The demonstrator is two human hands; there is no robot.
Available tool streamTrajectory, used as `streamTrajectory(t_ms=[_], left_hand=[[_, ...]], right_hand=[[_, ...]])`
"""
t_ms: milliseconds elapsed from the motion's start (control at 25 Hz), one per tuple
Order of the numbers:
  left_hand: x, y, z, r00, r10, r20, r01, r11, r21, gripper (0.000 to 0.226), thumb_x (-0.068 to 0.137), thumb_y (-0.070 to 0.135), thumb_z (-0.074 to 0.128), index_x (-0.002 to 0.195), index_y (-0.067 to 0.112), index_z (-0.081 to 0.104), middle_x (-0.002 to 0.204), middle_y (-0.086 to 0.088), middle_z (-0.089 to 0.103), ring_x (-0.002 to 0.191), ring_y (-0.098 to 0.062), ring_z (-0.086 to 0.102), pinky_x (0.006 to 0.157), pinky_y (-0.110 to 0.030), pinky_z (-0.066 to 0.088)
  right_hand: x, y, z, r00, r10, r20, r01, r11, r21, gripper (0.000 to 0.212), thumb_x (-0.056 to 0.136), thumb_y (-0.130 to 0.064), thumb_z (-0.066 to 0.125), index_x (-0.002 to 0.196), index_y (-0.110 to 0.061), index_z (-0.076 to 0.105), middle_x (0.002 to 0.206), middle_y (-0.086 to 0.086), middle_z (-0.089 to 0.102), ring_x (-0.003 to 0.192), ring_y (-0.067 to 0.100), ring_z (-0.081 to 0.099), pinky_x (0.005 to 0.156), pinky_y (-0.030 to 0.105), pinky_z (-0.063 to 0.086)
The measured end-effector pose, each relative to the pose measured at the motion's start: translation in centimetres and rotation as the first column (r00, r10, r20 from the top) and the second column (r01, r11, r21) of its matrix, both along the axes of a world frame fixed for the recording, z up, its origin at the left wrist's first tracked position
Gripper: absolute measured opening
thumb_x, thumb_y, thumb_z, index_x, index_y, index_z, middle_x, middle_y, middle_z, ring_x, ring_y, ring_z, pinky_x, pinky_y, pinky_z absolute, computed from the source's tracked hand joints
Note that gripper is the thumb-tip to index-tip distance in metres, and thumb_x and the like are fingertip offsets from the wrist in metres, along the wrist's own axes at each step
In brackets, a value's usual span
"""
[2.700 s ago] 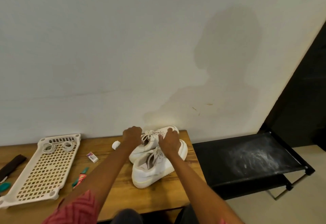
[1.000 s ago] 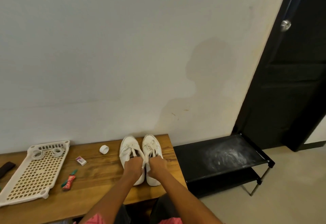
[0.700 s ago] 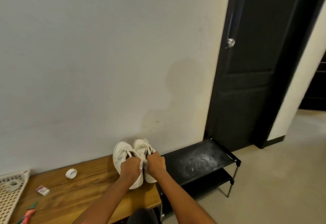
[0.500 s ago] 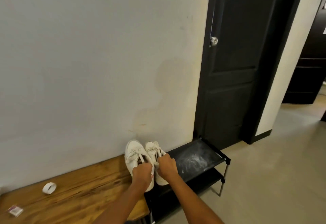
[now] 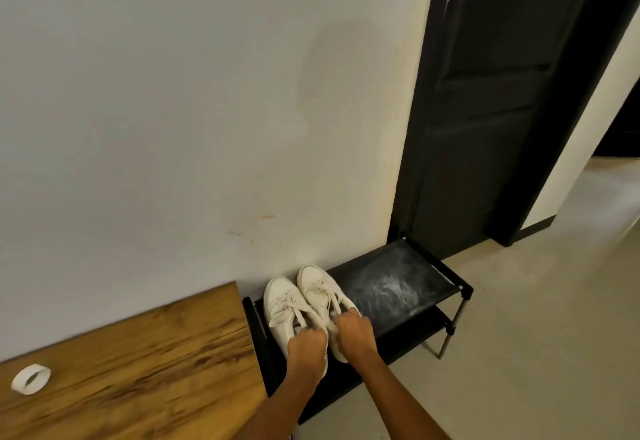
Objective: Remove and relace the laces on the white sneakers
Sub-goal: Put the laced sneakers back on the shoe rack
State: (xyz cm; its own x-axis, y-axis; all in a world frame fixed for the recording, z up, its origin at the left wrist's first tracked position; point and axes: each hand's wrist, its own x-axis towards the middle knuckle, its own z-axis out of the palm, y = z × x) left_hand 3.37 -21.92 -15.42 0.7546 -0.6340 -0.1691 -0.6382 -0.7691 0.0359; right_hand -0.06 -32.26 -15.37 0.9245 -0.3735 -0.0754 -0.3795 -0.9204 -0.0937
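Head view: sneakers [image 5: 304, 301] on shoe rack [image 5: 446, 275].

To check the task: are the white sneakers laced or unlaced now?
Laced. White laces cross the tongues of both white sneakers, which the left hand and right hand grip.

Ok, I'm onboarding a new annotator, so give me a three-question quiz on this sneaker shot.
1. True or false: both sneakers are over the black rack, not the wooden table.
2. Which hand grips the sneaker nearer the table: A left hand, B right hand?
3. Fill in: the white tape roll lies on the ____.

Key: 1 true; 2 A; 3 wooden table.
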Motion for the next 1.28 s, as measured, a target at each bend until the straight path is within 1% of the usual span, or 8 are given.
streamTrajectory(t_ms=[160, 360, 480, 640, 800, 920, 1080, 1280], left_hand=[[-0.8, -0.3, -1.0, 1.0, 0.011, 0.023, -0.012, 0.999, 0.044, 0.034, 0.097, 0.02, 0.049, 0.127, 0.005, 0.049, 0.124, -0.012, 0.057, 0.116, -0.023, 0.054, 0.093, -0.031, 0.045], [-0.8, 2.9, 0.8, 0.999, -0.041, -0.005, 0.041, 0.998, 0.045, 0.051, 0.095, 0.028, 0.051, 0.137, 0.006, 0.033, 0.139, -0.012, 0.042, 0.13, -0.025, 0.038, 0.1, -0.034, 0.04], [0.5, 6.4, 3.9, 0.999, -0.006, 0.042, 0.005, 1.0, 0.02, 0.038, 0.097, 0.02, 0.047, 0.133, 0.008, 0.039, 0.133, -0.011, 0.049, 0.123, -0.026, 0.044, 0.09, -0.034, 0.045], [1.2, 12.3, 7.5, 0.992, 0.028, 0.126, -0.036, 0.997, 0.066, 0.023, 0.098, 0.011, 0.042, 0.115, 0.011, 0.056, 0.113, -0.005, 0.063, 0.101, -0.021, 0.061, 0.069, -0.028, 0.042], [0.9, 19.7, 11.3, 0.975, 0.14, 0.171, -0.141, 0.99, -0.006, 0.026, 0.097, 0.015, 0.04, 0.115, 0.012, 0.059, 0.119, -0.006, 0.062, 0.11, -0.024, 0.059, 0.084, -0.032, 0.047], [0.7, 26.0, 13.7, 0.948, 0.262, 0.181, -0.25, 0.964, -0.089, 0.024, 0.097, 0.014, 0.04, 0.11, 0.012, 0.061, 0.114, -0.007, 0.064, 0.104, -0.023, 0.061, 0.083, -0.03, 0.048], [-0.7, 34.6, 16.4, 0.879, 0.46, 0.127, -0.422, 0.874, -0.242, 0.019, 0.096, 0.012, 0.046, 0.105, 0.009, 0.062, 0.108, -0.007, 0.066, 0.096, -0.023, 0.063, 0.08, -0.03, 0.05], [-3.8, 43.4, 16.5, 0.805, 0.588, 0.081, -0.539, 0.781, -0.314, 0.023, 0.095, 0.014, 0.046, 0.113, 0.008, 0.059, 0.116, -0.009, 0.062, 0.107, -0.025, 0.059, 0.085, -0.03, 0.045]], right_hand=[[-0.8, -0.3, -1.0, 0.997, -0.044, -0.069, 0.043, 0.999, -0.015, 0.028, 0.095, -0.016, 0.046, 0.122, -0.011, 0.054, 0.124, 0.007, 0.057, 0.124, 0.024, 0.045, 0.097, 0.037, 0.04], [-1.3, 2.3, -0.3, 0.981, -0.096, -0.168, 0.092, 0.995, -0.028, 0.046, 0.091, -0.027, 0.055, 0.132, -0.014, 0.041, 0.136, 0.008, 0.045, 0.131, 0.026, 0.035, 0.1, 0.042, 0.039], [-0.7, 5.4, 2.0, 0.986, -0.105, -0.132, 0.096, 0.993, -0.074, 0.042, 0.09, -0.023, 0.057, 0.129, -0.016, 0.043, 0.137, 0.01, 0.043, 0.132, 0.027, 0.034, 0.103, 0.041, 0.038], [1.0, 11.1, 6.1, 0.999, 0.041, -0.036, -0.042, 0.999, -0.021, 0.036, 0.093, -0.022, 0.048, 0.129, -0.014, 0.045, 0.136, 0.011, 0.042, 0.13, 0.027, 0.034, 0.102, 0.039, 0.035], [1.4, 19.0, 10.5, 0.972, 0.215, 0.095, -0.215, 0.977, -0.003, 0.03, 0.09, -0.005, 0.044, 0.119, -0.008, 0.052, 0.128, 0.014, 0.049, 0.124, 0.03, 0.041, 0.095, 0.038, 0.037], [1.5, 25.0, 12.8, 0.932, 0.323, 0.167, -0.328, 0.945, 0.005, 0.032, 0.087, -0.001, 0.048, 0.116, -0.008, 0.057, 0.125, 0.013, 0.054, 0.122, 0.03, 0.044, 0.095, 0.036, 0.038], [1.5, 33.5, 14.9, 0.861, 0.446, 0.244, -0.453, 0.891, -0.03, 0.034, 0.089, -0.001, 0.048, 0.122, -0.008, 0.055, 0.124, 0.011, 0.055, 0.12, 0.028, 0.044, 0.092, 0.035, 0.042], [0.7, 40.5, 14.7, 0.821, 0.518, 0.24, -0.533, 0.846, -0.005, 0.034, 0.091, -0.003, 0.048, 0.123, -0.011, 0.056, 0.123, 0.011, 0.058, 0.116, 0.027, 0.049, 0.09, 0.034, 0.044]])
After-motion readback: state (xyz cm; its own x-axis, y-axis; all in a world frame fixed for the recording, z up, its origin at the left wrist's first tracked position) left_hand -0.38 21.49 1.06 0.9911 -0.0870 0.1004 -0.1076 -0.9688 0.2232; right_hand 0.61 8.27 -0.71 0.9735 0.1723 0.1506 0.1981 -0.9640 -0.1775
